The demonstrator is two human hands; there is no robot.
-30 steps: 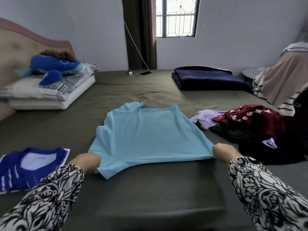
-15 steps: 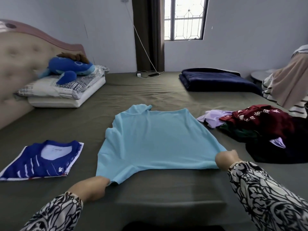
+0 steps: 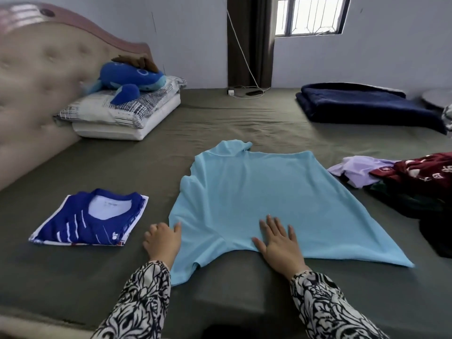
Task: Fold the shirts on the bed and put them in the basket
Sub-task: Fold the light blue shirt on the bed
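Observation:
A light blue shirt [image 3: 264,199] lies spread flat on the olive-green bed [image 3: 220,118], its neck pointing away from me. My right hand [image 3: 277,243] rests flat on its near hem with fingers straight and spread. My left hand [image 3: 162,241] sits at the shirt's left edge near the sleeve, fingers touching the fabric. A folded dark blue striped shirt [image 3: 93,217] lies to the left. A pile of unfolded clothes [image 3: 403,179], maroon, lilac and dark pieces, sits at the right. No basket is in view.
Stacked pillows [image 3: 127,113] with a blue plush toy [image 3: 129,78] lie by the padded headboard [image 3: 41,77] at the far left. A folded navy blanket [image 3: 367,104] is at the far right. A charger cable [image 3: 244,92] lies by the curtain.
Both hands let go of the shirt's bottom corners. My right hand moved left onto the hem and lies flat; my left hand moved to the left edge. The view shifted right and down.

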